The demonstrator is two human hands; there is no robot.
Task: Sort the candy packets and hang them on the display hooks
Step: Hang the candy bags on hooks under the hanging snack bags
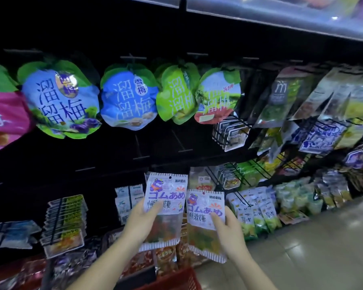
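I hold two matching gummy candy packets, white with a purple bear and orange letters, up in front of the rack. My left hand [142,222] grips the left packet [166,197] with the thumb across its front. My right hand [228,233] grips the right packet [204,208], which sits slightly lower and overlaps the other's edge. Both show a small hang hole at the top. Bare black display hooks [142,151] stick out of the dark panel just above the packets.
Round plum-snack bags [61,101] hang in a row along the top. Packed hooks of other snacks [314,132] fill the right side, and stacked packets [65,222] hang at lower left. A red basket [176,279] is below my arms. Tiled floor [323,248] lies to the right.
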